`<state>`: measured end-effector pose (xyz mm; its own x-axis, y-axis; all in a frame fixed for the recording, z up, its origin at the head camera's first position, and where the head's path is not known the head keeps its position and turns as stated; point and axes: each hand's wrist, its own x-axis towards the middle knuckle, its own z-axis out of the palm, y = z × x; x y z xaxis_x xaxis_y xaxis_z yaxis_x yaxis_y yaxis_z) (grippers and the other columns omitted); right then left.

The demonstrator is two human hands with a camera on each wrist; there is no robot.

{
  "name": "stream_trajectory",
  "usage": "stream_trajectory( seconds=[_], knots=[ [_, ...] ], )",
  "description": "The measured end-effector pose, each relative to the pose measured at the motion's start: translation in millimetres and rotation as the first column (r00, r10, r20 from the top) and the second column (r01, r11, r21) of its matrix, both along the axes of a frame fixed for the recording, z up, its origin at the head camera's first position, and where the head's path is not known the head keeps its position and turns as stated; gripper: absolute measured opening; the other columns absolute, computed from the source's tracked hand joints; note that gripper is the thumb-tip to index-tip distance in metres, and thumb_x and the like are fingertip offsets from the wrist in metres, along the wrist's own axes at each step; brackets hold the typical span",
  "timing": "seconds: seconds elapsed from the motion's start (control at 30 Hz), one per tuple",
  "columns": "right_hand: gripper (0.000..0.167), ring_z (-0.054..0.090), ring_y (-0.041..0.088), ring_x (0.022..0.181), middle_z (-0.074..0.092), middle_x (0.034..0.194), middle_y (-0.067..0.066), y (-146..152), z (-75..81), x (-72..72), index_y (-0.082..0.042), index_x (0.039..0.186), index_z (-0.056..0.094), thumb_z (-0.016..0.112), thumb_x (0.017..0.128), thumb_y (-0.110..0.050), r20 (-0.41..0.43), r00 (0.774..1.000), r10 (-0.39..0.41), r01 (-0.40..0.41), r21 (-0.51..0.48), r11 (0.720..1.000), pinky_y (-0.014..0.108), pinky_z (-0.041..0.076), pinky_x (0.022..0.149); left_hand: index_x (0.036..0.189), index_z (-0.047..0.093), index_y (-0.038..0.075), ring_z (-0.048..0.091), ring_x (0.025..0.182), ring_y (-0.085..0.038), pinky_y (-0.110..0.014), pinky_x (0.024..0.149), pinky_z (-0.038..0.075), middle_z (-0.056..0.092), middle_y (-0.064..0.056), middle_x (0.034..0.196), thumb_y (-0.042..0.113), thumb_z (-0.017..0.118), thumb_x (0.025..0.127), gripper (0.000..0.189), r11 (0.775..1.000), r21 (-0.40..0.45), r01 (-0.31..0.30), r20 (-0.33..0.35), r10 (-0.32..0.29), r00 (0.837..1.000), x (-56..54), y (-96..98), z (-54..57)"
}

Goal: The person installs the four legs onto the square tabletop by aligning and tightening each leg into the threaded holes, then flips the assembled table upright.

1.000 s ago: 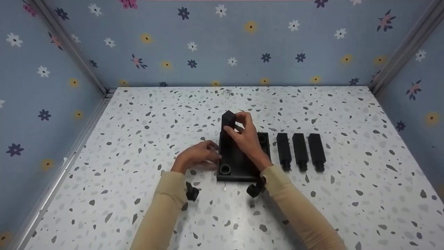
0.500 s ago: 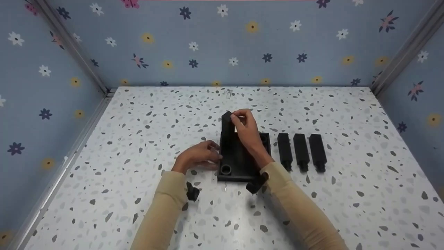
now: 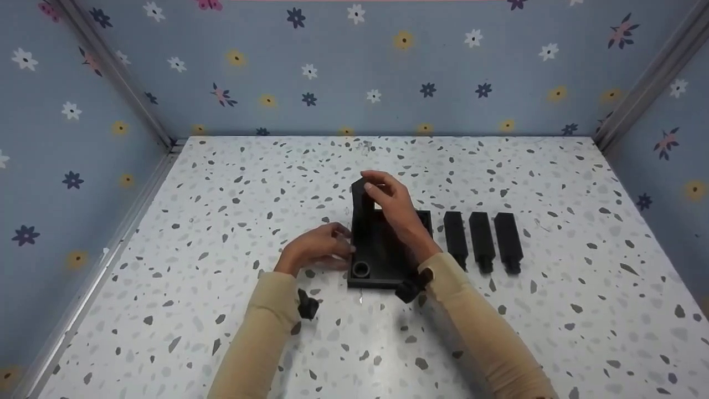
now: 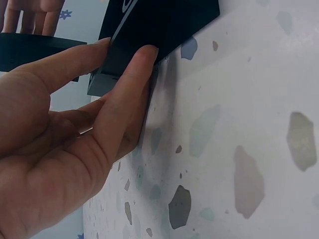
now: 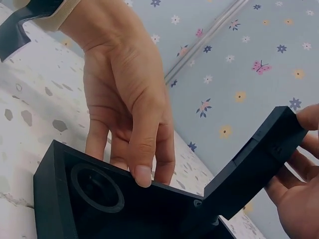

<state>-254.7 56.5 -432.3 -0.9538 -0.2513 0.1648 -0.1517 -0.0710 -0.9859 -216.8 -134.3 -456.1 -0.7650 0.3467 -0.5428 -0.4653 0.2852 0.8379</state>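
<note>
Your left hand [image 3: 317, 245] pinches the tray [image 3: 379, 284]; your right hand [image 3: 396, 205] grips a black post [image 3: 363, 215] near its top; three other posts [image 3: 482, 237] lie beside the tray

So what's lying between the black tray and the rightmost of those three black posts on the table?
The head view shows the left post and the middle post lying side by side between the black tray and the rightmost post.

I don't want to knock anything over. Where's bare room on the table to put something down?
The table is bare between the left hand and the left wall, beyond the three lying sticks toward the right wall, and behind the tray up to the back wall. It's crowded at the tray, where the right hand holds another stick.
</note>
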Motion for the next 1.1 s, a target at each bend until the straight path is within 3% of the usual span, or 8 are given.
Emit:
stream_trajectory(
  seconds=[0.27,0.4,0.53,0.7,0.93,1.1],
  knots=[
    [0.035,0.054,0.02,0.107,0.058,0.119,0.01,-2,8.5,6.9,-0.001,0.126,0.054,0.059,0.095,-0.016,0.005,1.0,-0.022,0.022,0.056,0.998,0.03,0.049,0.084,0.125,0.047,0.004,0.067,0.094,-0.024,-0.034,0.082,0.058,0.058,-0.018,0.113,0.005,0.07,0.08,0.051,1.0,-0.022,0.006,-0.004,-0.006,1.0,-0.7,0.4,0.4],
    [0.034,0.054,0.023,0.109,0.059,0.115,0.012,-3,13.4,12.1,0.001,0.123,0.053,0.061,0.093,-0.015,-0.039,0.998,-0.055,0.058,0.088,0.994,0.031,0.049,0.086,0.124,0.047,0.004,0.067,0.094,-0.023,-0.033,0.082,0.057,0.061,-0.017,0.11,0.007,0.07,0.079,0.05,0.999,-0.039,0.026,-0.027,-0.027,0.999,-1.1,0.3,0.6],
    [0.035,0.055,0.02,0.106,0.058,0.111,0.009,-4,6.2,10.2,-0.003,0.119,0.054,0.065,0.091,-0.022,-0.088,0.992,-0.088,0.099,0.125,0.987,0.034,0.049,0.088,0.121,0.049,0.005,0.067,0.091,-0.022,-0.031,0.081,0.056,0.064,-0.015,0.105,0.008,0.071,0.078,0.049,0.997,-0.067,0.041,-0.058,-0.045,0.997,-1.6,0.3,-0.6],
    [0.037,0.056,0.017,0.1,0.058,0.105,0.007,-6,-3.4,6.4,-0.007,0.113,0.053,0.07,0.088,-0.028,-0.128,0.983,-0.135,0.151,0.123,0.981,0.037,0.051,0.089,0.122,0.048,0.005,0.067,0.092,-0.023,-0.033,0.083,0.057,0.062,-0.016,0.107,0.007,0.071,0.079,0.049,0.999,-0.041,0.027,-0.034,-0.029,0.999,-1.8,0.2,-2.4],
    [0.039,0.057,0.016,0.094,0.058,0.099,0.005,-7,-6.9,7.9,-0.01,0.108,0.051,0.073,0.084,-0.03,-0.162,0.972,-0.168,0.189,0.124,0.974,0.03,0.053,0.083,0.123,0.048,0.005,0.068,0.093,-0.023,-0.032,0.083,0.057,0.063,-0.017,0.107,0.008,0.071,0.08,0.049,0.998,-0.059,0.033,-0.049,-0.036,0.998,-0.3,-0.7,-0.6],
    [0.041,0.058,0.016,0.097,0.058,0.102,0.005,-6,-8.7,7.7,-0.01,0.109,0.05,0.073,0.084,-0.032,-0.153,0.973,-0.17,0.19,0.126,0.974,0.03,0.052,0.086,0.124,0.048,0.004,0.067,0.092,-0.024,-0.034,0.083,0.058,0.062,-0.018,0.108,0.006,0.071,0.08,0.05,0.999,-0.038,0.023,-0.041,-0.025,0.999,0.2,0.0,0.6]
  ],
)
